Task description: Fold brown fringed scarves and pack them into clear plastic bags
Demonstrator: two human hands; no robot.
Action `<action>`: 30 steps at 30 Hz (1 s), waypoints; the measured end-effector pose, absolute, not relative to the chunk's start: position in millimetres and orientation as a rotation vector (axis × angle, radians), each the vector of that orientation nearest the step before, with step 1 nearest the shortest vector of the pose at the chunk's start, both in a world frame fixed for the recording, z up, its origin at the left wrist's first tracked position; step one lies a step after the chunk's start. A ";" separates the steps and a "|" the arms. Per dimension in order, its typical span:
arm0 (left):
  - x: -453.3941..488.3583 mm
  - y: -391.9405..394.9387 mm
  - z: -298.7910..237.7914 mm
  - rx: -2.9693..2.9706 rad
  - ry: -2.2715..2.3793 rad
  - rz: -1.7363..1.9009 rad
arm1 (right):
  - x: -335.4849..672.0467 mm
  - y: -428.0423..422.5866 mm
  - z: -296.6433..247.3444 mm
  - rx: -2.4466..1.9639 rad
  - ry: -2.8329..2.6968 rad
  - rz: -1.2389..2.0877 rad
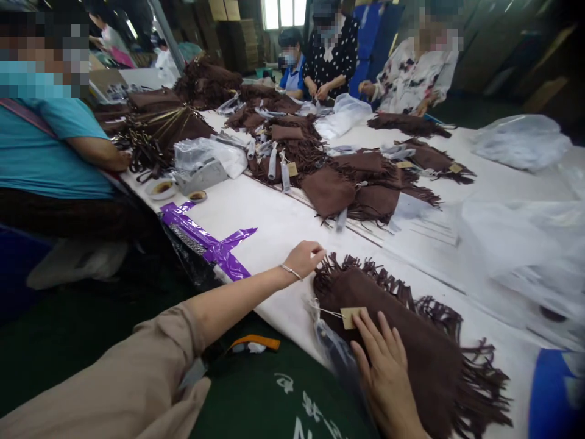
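The left hand (304, 259) is resting half-curled and empty on the white desk (283, 225) beside the fringed brown suede bag (411, 347), while the right hand (381, 375) is lying open on it, fingers spread, pinning it flat below its card tag (351, 317).

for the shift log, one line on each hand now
left hand: near fringe | right hand: on brown fringed bag, beside tag

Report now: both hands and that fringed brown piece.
Left hand open, beside the fringe. Right hand spread on fringed brown suede piece, next to its card tag. Clear plastic sheet at its near edge.
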State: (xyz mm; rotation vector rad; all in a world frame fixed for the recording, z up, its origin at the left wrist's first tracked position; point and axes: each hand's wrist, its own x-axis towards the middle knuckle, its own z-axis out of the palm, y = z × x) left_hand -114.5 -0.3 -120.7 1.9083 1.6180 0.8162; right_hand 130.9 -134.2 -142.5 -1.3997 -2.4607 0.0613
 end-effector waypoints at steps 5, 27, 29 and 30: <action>-152.6 -56.3 -133.6 1.549 1.710 0.510 | 105.3 -132.6 -132.8 -1.216 -2.535 0.012; -160.5 -112.3 -137.2 0.771 1.304 0.566 | 106.6 -136.4 -161.4 -1.257 -2.539 -0.153; -145.9 -129.6 -137.4 0.574 1.102 0.565 | 112.1 -131.4 -161.3 -1.221 -2.530 -0.160; -138.6 -133.4 -137.4 0.511 1.014 0.567 | 114.4 -129.5 -160.7 -1.211 -2.524 -0.147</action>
